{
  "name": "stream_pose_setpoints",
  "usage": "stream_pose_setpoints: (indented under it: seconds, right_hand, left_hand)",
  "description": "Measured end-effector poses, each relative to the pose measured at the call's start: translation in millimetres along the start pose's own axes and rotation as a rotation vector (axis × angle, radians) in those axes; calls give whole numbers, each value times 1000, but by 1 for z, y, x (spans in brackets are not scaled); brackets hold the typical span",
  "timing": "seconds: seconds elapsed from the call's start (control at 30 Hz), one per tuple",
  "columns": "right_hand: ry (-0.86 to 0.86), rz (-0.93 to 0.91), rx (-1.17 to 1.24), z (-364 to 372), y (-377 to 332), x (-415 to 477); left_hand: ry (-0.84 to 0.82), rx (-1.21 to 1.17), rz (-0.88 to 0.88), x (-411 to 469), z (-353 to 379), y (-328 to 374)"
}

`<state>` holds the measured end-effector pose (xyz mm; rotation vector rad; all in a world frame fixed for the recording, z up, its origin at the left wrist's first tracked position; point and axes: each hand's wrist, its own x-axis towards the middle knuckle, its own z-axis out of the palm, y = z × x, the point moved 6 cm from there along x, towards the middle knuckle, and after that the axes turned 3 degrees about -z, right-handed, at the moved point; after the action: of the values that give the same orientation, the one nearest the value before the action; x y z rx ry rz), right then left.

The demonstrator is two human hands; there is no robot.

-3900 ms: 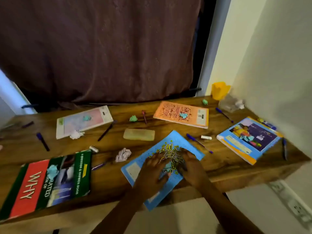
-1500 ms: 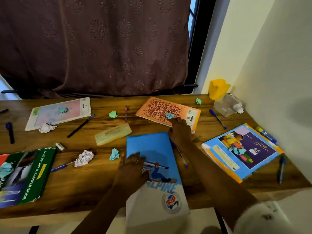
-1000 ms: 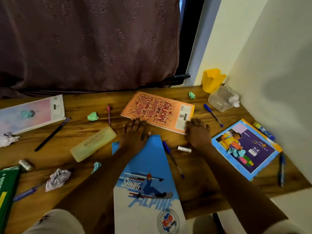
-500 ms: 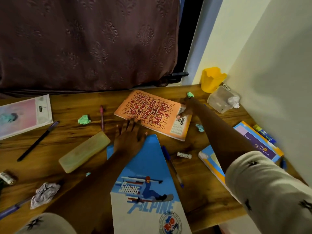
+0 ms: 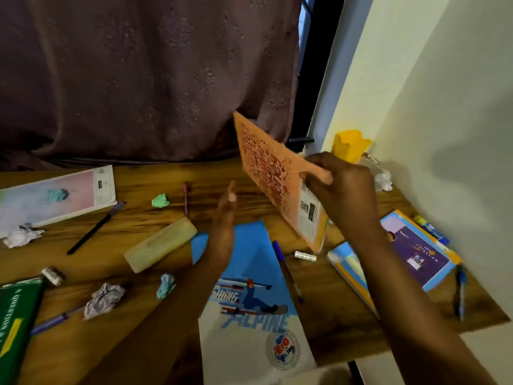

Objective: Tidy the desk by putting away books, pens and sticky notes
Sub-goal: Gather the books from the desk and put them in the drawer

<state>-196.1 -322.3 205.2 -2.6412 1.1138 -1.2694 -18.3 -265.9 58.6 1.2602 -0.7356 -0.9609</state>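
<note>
So, the right hand (image 5: 341, 190) has its grip pinched on one edge of the orange book (image 5: 266, 173), holding it steeply tilted in the air above the desk (image 5: 333, 323). The left hand (image 5: 224, 223) hovers open with straight fingers, holding nothing, over the blue skiing notebook (image 5: 249, 259). The desk is grainy brown wood set in a corner, with a patterned maroon curtain (image 5: 138, 79) behind, a plain pale wall (image 5: 444, 107) on the right, and on it a crumpled paper ball (image 5: 104, 300), a frosted yellowish pencil case (image 5: 159, 248), a thin black pen (image 5: 94, 229), a glossy purple notebook (image 5: 416, 254) and a yellow plastic cup (image 5: 351, 144).
</note>
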Motion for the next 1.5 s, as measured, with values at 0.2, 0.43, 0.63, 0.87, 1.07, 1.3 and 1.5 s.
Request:
stream_pose_setpoints:
  seconds: [0.2,0.43,0.63,0.87,1.07,1.3,1.5]
  right_hand:
    - [-224,-234,-115,-9,-108,-108]
    - [-516,230,405,7,-85,-181]
    - [-539,730,607,35,-38,-225]
    - [-618,657,426,76,-21,-213]
    - [-679,571,65,107,-13,-200]
    - [-569,444,-118,69,-16,-212]
    - [-426,636,-109,14,61,-242]
  left_hand:
    - [-47,-439,-238,-84,-7,32]
    - [271,-186,-351,-173,-56,-8]
    - [251,2,-353,-190,-58,-38]
    - [189,520,-239,-165,-66,-72]
    - [151,1028,-193,-131,-79,-90]
    - [82,1171,57,-148,-41,-70]
    - [-349,1197,360,-160,66,-64]
